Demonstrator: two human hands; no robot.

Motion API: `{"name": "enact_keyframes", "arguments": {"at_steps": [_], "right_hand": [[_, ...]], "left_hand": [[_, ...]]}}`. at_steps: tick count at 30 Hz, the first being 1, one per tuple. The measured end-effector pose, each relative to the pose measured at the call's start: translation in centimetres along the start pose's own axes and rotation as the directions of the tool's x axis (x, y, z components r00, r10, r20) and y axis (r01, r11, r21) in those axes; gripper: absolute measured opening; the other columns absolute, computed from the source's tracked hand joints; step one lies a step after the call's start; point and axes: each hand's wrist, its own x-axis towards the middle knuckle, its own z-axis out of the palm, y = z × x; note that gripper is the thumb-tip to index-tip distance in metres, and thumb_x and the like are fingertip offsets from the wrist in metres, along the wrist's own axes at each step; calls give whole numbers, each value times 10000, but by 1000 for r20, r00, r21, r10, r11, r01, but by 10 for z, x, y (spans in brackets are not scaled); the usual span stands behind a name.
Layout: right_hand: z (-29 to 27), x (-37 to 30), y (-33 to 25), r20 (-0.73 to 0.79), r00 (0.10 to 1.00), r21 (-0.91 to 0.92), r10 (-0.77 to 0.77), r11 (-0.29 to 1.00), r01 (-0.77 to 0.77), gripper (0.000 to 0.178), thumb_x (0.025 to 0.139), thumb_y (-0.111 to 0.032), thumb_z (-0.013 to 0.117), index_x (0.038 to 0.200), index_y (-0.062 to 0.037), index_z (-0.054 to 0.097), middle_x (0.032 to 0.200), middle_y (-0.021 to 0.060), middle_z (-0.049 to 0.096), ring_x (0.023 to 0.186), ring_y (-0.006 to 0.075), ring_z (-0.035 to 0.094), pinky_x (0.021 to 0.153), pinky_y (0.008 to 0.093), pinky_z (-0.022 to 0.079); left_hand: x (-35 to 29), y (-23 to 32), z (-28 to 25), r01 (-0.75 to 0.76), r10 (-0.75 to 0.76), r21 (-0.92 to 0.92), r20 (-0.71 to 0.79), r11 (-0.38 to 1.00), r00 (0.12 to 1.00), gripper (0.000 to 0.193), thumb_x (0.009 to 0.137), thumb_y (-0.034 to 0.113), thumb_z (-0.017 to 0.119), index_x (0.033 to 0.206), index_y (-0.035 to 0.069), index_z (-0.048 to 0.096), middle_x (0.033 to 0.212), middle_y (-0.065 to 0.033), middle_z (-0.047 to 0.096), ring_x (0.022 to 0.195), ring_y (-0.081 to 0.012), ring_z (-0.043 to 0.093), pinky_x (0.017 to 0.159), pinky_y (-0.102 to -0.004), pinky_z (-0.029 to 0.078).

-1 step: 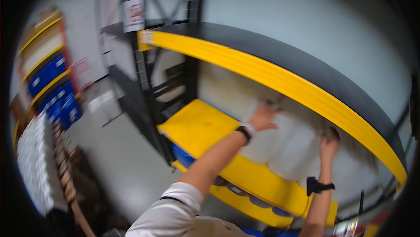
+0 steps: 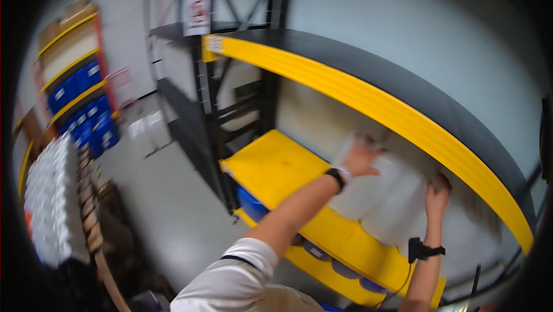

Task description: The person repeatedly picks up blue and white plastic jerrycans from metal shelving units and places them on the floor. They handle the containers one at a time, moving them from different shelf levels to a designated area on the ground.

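Observation:
White, cloudy plastic bundles [image 2: 383, 211], which look like filled bags, sit side by side on a yellow shelf board [image 2: 276, 165]. My left hand [image 2: 362, 159] is over the upper part of the left bundles, its fingers spread and slightly blurred. Farther right, my right hand [image 2: 438, 194] is at the top of another bundle, thumb and fingers apart. Its fingertips are partly hidden, so I cannot tell how firmly it touches. Both wrists wear black bands.
A thick yellow beam [image 2: 368, 96] edges the dark upper shelf just above my hands. Blue bins [image 2: 250, 202] sit below the board. A black rack upright [image 2: 210, 104] stands left. Farther off are shelved blue boxes [image 2: 89, 122] and a white-wrapped stack [image 2: 52, 202].
The view has shifted, so the rack and bundles appear farther right. My hands keep nearly the same places against the bundles.

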Motion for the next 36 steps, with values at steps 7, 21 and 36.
{"name": "enact_keyframes", "arguments": {"at_steps": [7, 21, 36], "right_hand": [[84, 44, -86, 369, 895, 123, -250, 968, 220, 288, 774, -234, 533, 911, 19, 557, 927, 188, 573, 877, 362, 516, 786, 415, 407], [109, 62, -143, 858, 488, 175, 157, 805, -567, 181, 683, -176, 573, 663, -12, 499, 495, 21, 427, 345, 98, 361, 308, 250, 244], [38, -20, -229, 871, 489, 354, -56, 762, -542, 225, 640, -53, 513, 846, 37, 524, 631, 40, 525, 463, 101, 460, 391, 221, 337]], "left_hand": [[-8, 6, -24, 102, -107, 43, 121, 994, 987, 712, 598, 535, 655, 1205, 219, 459, 1201, -180, 434, 1196, -331, 322, 1009, -565, 104], [-55, 31, -74, -51, 32, 176, 106, 983, 994, 718, 634, 456, 666, 1239, 186, 389, 1182, -188, 411, 1145, -317, 360, 962, -594, 174], [-153, 11, -181, -104, 123, -358, 30, 928, 992, 669, 599, 349, 714, 1150, 85, 442, 1140, -154, 401, 1195, -336, 289, 992, -584, 138]]}}
